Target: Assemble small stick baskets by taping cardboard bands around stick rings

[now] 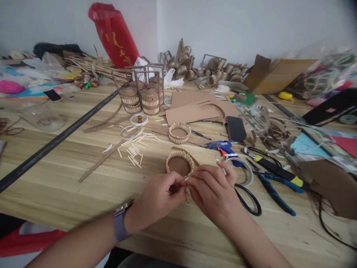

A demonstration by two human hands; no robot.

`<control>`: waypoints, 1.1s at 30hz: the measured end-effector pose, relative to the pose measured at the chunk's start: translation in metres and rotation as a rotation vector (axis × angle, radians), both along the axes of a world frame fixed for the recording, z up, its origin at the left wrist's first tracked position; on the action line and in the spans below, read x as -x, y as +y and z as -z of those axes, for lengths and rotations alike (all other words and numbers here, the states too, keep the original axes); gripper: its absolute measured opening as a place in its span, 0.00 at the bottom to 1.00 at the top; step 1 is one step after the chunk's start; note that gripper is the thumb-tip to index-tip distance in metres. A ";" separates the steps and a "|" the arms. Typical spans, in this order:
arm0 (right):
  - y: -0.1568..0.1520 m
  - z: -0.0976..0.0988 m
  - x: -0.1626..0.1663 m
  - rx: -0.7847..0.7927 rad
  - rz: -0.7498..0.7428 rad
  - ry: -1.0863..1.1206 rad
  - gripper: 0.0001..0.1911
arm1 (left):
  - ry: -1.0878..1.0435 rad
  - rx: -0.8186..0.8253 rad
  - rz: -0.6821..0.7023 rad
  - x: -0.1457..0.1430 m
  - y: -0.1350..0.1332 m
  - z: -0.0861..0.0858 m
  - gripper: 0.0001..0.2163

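Observation:
My left hand [161, 199] and my right hand [213, 191] meet near the table's front edge, both pinched closed on a small pale stick [186, 179] held between the fingertips. Just behind the fingers sits a small round basket [180, 163] with a brown cardboard base and a rim of short upright sticks. A second similar basket [179, 132] lies further back. A wristwatch [120, 220] is on my left wrist. Loose short sticks [134, 150] are scattered to the left on the wooden table [69, 178].
A blue glue gun [224, 147], tape ring [245, 169], black scissors [248, 199] and blue pliers [275, 186] lie right of my hands. A phone [235, 128], cardboard sheets [195, 108], finished wicker lanterns [142, 97], a red bag [115, 35] and craft clutter fill the back.

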State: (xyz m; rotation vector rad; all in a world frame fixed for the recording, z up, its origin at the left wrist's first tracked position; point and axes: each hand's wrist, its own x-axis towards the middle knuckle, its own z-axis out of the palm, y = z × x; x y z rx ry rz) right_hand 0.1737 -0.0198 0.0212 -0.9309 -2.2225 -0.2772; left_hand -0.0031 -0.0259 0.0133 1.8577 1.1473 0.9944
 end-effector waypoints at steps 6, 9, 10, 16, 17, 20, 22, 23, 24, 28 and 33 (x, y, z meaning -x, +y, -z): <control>0.001 -0.007 0.002 0.061 -0.041 0.067 0.06 | -0.012 0.007 0.013 0.000 0.000 -0.002 0.04; 0.001 -0.009 0.001 0.101 -0.058 0.084 0.07 | -0.017 0.020 0.024 0.001 0.000 -0.001 0.04; 0.001 -0.010 0.001 0.118 -0.066 0.086 0.08 | -0.018 0.027 0.025 0.001 0.000 -0.001 0.04; 0.002 -0.011 -0.002 0.146 -0.101 0.101 0.05 | -0.009 0.033 0.007 0.001 0.000 0.000 0.03; 0.003 -0.011 -0.002 0.138 -0.101 0.106 0.05 | 0.001 0.029 0.005 0.001 0.000 0.000 0.03; 0.003 -0.009 -0.001 0.118 -0.090 0.118 0.06 | 0.014 0.016 0.009 0.000 0.000 -0.001 0.03; 0.002 -0.009 0.000 0.128 -0.082 0.135 0.06 | 0.010 0.007 0.016 0.000 -0.001 -0.002 0.03; 0.001 -0.009 0.000 0.141 -0.077 0.151 0.07 | 0.003 0.002 0.016 0.000 -0.001 -0.003 0.03; 0.002 -0.010 0.000 0.158 -0.068 0.173 0.07 | -0.003 -0.002 0.013 0.000 -0.002 -0.003 0.03; 0.011 -0.010 -0.012 0.195 0.080 0.277 0.08 | -0.058 -0.031 -0.005 0.001 -0.006 -0.004 0.02; 0.041 0.005 -0.049 0.163 0.446 0.399 0.05 | -0.084 -0.127 -0.046 0.001 -0.008 -0.005 0.03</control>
